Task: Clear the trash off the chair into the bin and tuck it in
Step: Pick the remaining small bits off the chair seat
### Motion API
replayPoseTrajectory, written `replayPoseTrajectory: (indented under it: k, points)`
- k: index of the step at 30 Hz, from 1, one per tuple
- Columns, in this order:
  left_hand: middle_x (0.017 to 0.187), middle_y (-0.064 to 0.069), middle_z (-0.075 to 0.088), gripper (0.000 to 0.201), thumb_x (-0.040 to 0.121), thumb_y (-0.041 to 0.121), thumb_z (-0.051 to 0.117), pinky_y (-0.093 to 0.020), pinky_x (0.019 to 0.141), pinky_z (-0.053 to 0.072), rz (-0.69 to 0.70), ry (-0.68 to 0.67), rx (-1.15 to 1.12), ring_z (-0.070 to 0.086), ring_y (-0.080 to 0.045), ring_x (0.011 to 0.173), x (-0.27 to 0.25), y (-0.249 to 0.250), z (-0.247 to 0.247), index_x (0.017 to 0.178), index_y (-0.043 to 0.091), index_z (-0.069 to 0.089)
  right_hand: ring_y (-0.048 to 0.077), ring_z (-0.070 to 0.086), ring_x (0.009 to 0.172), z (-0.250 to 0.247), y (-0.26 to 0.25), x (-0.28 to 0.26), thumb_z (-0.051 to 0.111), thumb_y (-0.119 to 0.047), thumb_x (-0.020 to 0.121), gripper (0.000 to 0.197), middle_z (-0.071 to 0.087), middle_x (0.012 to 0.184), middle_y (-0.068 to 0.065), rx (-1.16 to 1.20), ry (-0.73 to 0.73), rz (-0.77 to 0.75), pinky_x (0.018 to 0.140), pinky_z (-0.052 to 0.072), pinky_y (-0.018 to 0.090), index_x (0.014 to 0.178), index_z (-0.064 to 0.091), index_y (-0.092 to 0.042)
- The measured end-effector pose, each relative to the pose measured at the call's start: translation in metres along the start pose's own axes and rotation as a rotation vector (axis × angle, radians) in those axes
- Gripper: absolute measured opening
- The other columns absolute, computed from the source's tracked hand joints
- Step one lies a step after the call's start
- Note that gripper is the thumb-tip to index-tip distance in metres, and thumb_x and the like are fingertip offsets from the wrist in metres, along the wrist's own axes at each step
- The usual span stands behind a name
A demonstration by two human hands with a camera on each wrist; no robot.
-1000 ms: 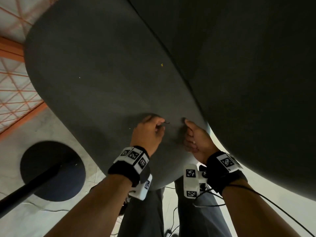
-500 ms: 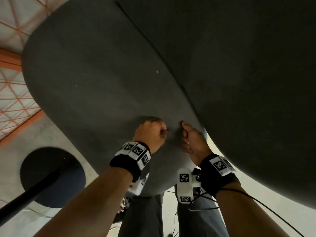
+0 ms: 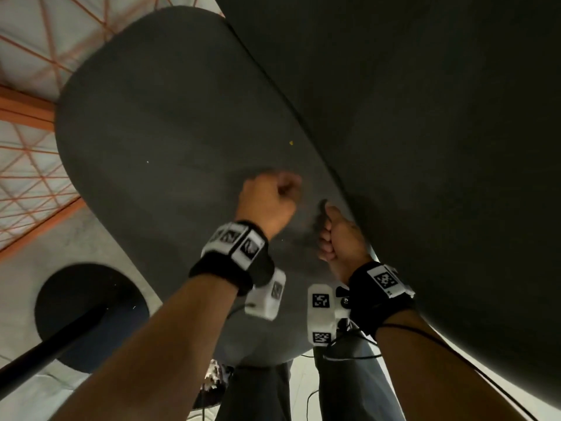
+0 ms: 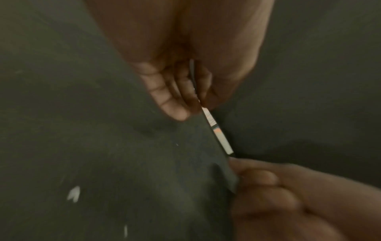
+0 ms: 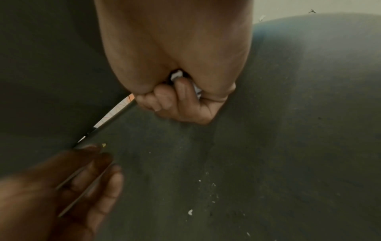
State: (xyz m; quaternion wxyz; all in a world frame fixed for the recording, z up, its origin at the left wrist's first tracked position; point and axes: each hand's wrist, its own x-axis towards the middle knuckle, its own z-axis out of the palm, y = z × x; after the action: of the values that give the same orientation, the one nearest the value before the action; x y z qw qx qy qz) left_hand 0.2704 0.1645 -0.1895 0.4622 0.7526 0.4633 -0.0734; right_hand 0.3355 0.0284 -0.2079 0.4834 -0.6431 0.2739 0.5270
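The dark grey chair seat (image 3: pixel 170 123) fills the head view, with the chair back (image 3: pixel 425 117) to its right. My left hand (image 3: pixel 273 196) hovers over the seat in a fist; its fingers (image 4: pixel 175 91) grip thin dark strands (image 5: pixel 82 177). My right hand (image 3: pixel 337 235) sits fisted at the gap between seat and back, thumb up. Its curled fingers (image 5: pixel 177 97) hold a white crumpled scrap (image 5: pixel 177 75). A yellow crumb (image 3: pixel 290 143) lies near the gap, and white crumbs (image 5: pixel 190 212) dot the seat.
A black round base (image 3: pixel 79 299) with a dark pole (image 3: pixel 45 360) stands on the pale floor at lower left. Orange grid lines (image 3: pixel 27 177) run along the left. A crumpled light object (image 3: pixel 215 375) lies on the floor by my trouser legs.
My left hand has lifted and moved a little farther across the seat, still fisted. The right hand has stayed at the gap.
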Motion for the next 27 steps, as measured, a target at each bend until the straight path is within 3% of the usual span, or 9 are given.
replayPoseTrajectory:
  k: [2,6,14,17,20,22,23,25,27]
  points:
    - [0.101,0.009,0.074,0.03,0.076,0.041,0.057,-0.027,0.089,0.049,-0.024,0.09,0.087,0.067,-0.016,0.103,0.032,0.002,-0.005,0.098,0.027,0.071,0.008,0.02,0.031,-0.001,-0.003,0.001,0.049,-0.049,0.095,0.049,0.025,0.044,-0.006,-0.02,-0.01,0.012,0.033,0.014,0.014,0.055,0.032,-0.025]
    - [0.107,0.003,0.07,0.025,0.084,0.037,0.063,-0.032,0.085,0.046,-0.019,0.102,0.229,0.064,-0.023,0.106,0.076,0.016,-0.002,0.107,0.026,0.061,0.009,0.019,0.033,-0.003,-0.004,0.003,0.049,-0.054,0.093,0.052,0.022,0.044,-0.005,-0.063,-0.025,0.043,0.035,0.012,0.016,0.054,0.03,-0.026]
    - [0.112,-0.013,0.066,0.027,0.095,0.03,0.043,-0.042,0.084,0.049,0.014,0.021,0.467,0.062,-0.038,0.104,0.082,0.016,0.005,0.11,0.016,0.06,0.01,0.02,0.033,0.001,-0.011,0.007,0.048,-0.051,0.094,0.053,0.025,0.043,-0.006,-0.074,-0.005,0.032,0.039,0.013,0.018,0.052,0.031,-0.025]
    - [0.108,-0.009,0.071,0.025,0.089,0.028,0.047,-0.04,0.091,0.051,0.004,-0.053,0.249,0.064,-0.032,0.106,0.06,0.017,-0.002,0.1,0.018,0.068,0.01,0.021,0.033,0.007,-0.017,0.01,0.048,-0.05,0.095,0.054,0.027,0.042,-0.006,-0.086,0.006,0.018,0.042,0.015,0.02,0.051,0.034,-0.023]
    - [0.092,-0.001,0.073,0.017,0.084,0.024,0.051,-0.033,0.084,0.055,0.073,-0.178,0.02,0.069,-0.023,0.092,0.009,0.018,-0.001,0.088,0.023,0.067,0.014,0.033,0.038,0.015,-0.015,0.02,0.048,-0.053,0.093,0.049,0.04,0.047,-0.002,-0.03,-0.037,0.033,0.046,0.025,0.021,0.056,0.047,-0.021]
    - [0.087,0.002,0.068,0.014,0.085,0.028,0.049,-0.032,0.076,0.054,0.114,-0.238,-0.014,0.066,-0.019,0.082,-0.031,0.016,0.006,0.087,0.024,0.062,0.022,0.055,0.061,0.019,-0.011,0.021,0.055,-0.058,0.086,0.041,0.058,0.071,0.01,-0.001,-0.088,0.047,0.061,0.044,0.027,0.081,0.066,-0.018]
    - [0.09,0.001,0.065,0.017,0.086,0.031,0.047,-0.032,0.074,0.052,0.148,-0.216,0.011,0.063,-0.02,0.082,-0.047,0.014,0.011,0.089,0.024,0.062,0.025,0.056,0.07,0.019,-0.007,0.019,0.06,-0.06,0.081,0.043,0.058,0.079,0.014,0.002,-0.097,0.057,0.067,0.045,0.03,0.086,0.069,-0.018]
    - [0.098,-0.004,0.06,0.025,0.088,0.032,0.042,-0.033,0.073,0.05,0.169,-0.187,0.072,0.06,-0.025,0.085,-0.07,0.003,0.021,0.095,0.021,0.064,0.02,0.046,0.058,0.019,0.002,0.014,0.062,-0.057,0.082,0.042,0.049,0.065,0.009,-0.044,-0.101,0.087,0.057,0.035,0.028,0.061,0.059,-0.02]
    - [0.099,-0.006,0.062,0.031,0.086,0.033,0.042,-0.036,0.077,0.052,0.151,-0.214,0.032,0.061,-0.027,0.087,-0.084,-0.011,0.026,0.099,0.019,0.068,0.013,0.041,0.043,0.015,0.011,0.009,0.058,-0.048,0.089,0.05,0.044,0.048,-0.002,-0.114,-0.069,0.126,0.044,0.031,0.022,0.048,0.047,-0.021]
